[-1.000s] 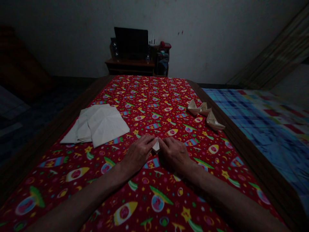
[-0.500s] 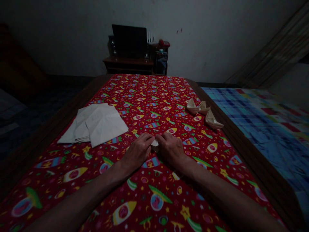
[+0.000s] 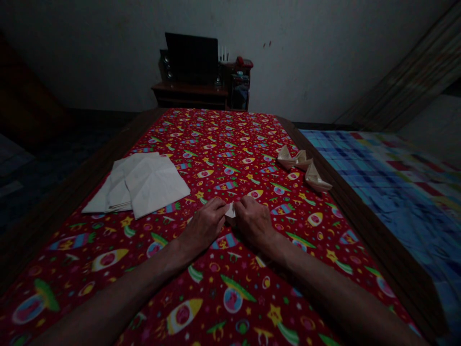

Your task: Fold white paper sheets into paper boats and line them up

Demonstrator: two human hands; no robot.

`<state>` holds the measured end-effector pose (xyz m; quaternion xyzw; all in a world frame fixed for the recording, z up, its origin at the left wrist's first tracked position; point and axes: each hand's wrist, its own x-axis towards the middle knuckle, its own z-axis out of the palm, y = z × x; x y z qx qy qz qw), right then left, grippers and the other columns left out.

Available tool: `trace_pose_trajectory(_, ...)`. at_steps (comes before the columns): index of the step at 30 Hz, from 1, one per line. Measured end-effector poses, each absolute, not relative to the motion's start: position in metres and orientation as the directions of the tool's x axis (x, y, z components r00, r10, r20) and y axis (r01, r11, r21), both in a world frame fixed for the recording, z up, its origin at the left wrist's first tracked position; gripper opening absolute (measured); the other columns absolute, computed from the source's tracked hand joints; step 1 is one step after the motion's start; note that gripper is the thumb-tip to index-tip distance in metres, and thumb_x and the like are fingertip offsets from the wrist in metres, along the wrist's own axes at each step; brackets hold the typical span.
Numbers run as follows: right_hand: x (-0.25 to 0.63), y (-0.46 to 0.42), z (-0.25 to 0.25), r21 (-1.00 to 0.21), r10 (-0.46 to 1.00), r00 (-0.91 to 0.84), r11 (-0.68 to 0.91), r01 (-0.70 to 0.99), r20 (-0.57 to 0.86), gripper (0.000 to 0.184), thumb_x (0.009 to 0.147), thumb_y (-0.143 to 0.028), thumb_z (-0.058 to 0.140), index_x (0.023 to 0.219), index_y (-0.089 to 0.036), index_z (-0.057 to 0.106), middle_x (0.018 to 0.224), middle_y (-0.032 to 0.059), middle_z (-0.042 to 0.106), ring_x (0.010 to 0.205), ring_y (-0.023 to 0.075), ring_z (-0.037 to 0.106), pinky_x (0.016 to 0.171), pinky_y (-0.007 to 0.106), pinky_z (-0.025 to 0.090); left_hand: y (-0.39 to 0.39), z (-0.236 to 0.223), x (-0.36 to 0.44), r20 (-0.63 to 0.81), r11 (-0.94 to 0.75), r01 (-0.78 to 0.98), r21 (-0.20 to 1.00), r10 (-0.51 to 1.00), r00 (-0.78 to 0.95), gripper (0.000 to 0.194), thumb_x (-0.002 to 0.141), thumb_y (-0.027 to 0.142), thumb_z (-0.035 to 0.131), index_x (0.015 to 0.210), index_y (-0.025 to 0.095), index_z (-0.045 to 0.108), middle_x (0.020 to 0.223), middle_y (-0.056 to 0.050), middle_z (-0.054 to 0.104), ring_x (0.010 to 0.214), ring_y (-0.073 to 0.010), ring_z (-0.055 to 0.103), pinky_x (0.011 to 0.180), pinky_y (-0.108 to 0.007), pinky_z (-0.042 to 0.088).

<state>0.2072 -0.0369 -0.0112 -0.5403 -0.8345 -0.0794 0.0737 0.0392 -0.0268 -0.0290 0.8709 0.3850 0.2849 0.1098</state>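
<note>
Between my two hands is a small piece of folded white paper (image 3: 231,214), mostly covered by my fingers. My left hand (image 3: 209,218) grips its left side with fingers curled. On its right side, my right hand (image 3: 254,218) is closed in a pinch. Both hands rest low over the red patterned cloth (image 3: 230,288). To the left lies a fanned stack of creased white paper sheets (image 3: 158,185). Several folded paper boats (image 3: 317,179) stand in a group at the right edge of the cloth.
A dark wooden border (image 3: 378,245) frames the cloth. On the right is a blue checked sheet (image 3: 345,158). Beyond the far end, a dark monitor (image 3: 192,57) with speakers stands on a wooden desk (image 3: 190,91), beside a red telephone (image 3: 245,62). A curtain (image 3: 399,86) hangs at the right.
My fingertips have parted slightly, so more of the folded paper shows between them. The whole view has shifted a little; the sheets and paper boats lie as before.
</note>
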Motion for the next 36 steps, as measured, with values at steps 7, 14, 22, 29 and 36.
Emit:
trace_pose_trajectory(7, 0.22, -0.05, -0.005, 0.176, 0.761, -0.634, 0.611, 0.772, 0.14, 0.027, 0.087, -0.011, 0.046, 0.113, -0.009, 0.054, 0.093, 0.0115, 0.059, 0.084, 0.0223, 0.049, 0.059, 0.03, 0.04, -0.035, -0.019, 0.038, 0.363, -0.693, 0.643, 0.327, 0.72, 0.592, 0.022, 0.087, 0.009, 0.045, 0.102, 0.017, 0.059, 0.098, -0.006, 0.057, 0.095, -0.0188, 0.053, 0.087, -0.036, 0.05)
trace_pose_trajectory(14, 0.236, -0.052, -0.008, 0.12, 0.72, -0.678, 0.668, 0.735, 0.145, 0.031, 0.088, -0.015, 0.046, 0.118, -0.014, 0.051, 0.105, 0.0119, 0.053, 0.088, 0.0219, 0.045, 0.068, 0.033, 0.043, -0.038, -0.019, 0.029, 0.33, -0.742, 0.617, 0.261, 0.67, 0.665, 0.034, 0.09, 0.012, 0.043, 0.124, 0.017, 0.047, 0.117, -0.009, 0.054, 0.106, -0.0201, 0.049, 0.091, -0.035, 0.048)
trace_pose_trajectory(22, 0.24, -0.057, -0.016, -0.019, 0.737, -0.646, 0.662, 0.75, 0.197, 0.034, 0.092, -0.026, 0.044, 0.126, -0.02, 0.047, 0.111, 0.0115, 0.051, 0.095, 0.0216, 0.044, 0.079, 0.037, 0.042, -0.045, -0.002, 0.021, 0.211, -0.754, 0.65, 0.096, 0.653, 0.727, 0.042, 0.086, 0.012, 0.047, 0.128, 0.018, 0.047, 0.131, -0.008, 0.051, 0.106, -0.024, 0.05, 0.088, -0.042, 0.046)
trace_pose_trajectory(29, 0.238, -0.061, -0.007, -0.095, 0.761, -0.62, 0.643, 0.76, 0.193, 0.031, 0.092, -0.031, 0.046, 0.12, -0.024, 0.055, 0.108, 0.0107, 0.053, 0.092, 0.0217, 0.044, 0.077, 0.036, 0.042, -0.065, -0.007, 0.024, 0.223, -0.798, 0.589, 0.125, 0.602, 0.767, 0.046, 0.087, 0.021, 0.044, 0.133, 0.012, 0.042, 0.143, -0.013, 0.039, 0.134, -0.0254, 0.031, 0.11, -0.046, 0.029)
trace_pose_trajectory(36, 0.247, -0.064, -0.003, -0.201, 0.747, -0.626, 0.664, 0.721, 0.222, 0.027, 0.093, -0.034, 0.044, 0.115, -0.028, 0.059, 0.118, 0.0094, 0.049, 0.103, 0.021, 0.045, 0.081, 0.035, 0.042, -0.07, -0.007, 0.01, 0.129, -0.808, 0.575, 0.132, 0.589, 0.798, 0.053, 0.09, 0.032, 0.046, 0.14, 0.024, 0.031, 0.149, -0.01, 0.028, 0.137, -0.0261, 0.026, 0.108, -0.052, 0.027)
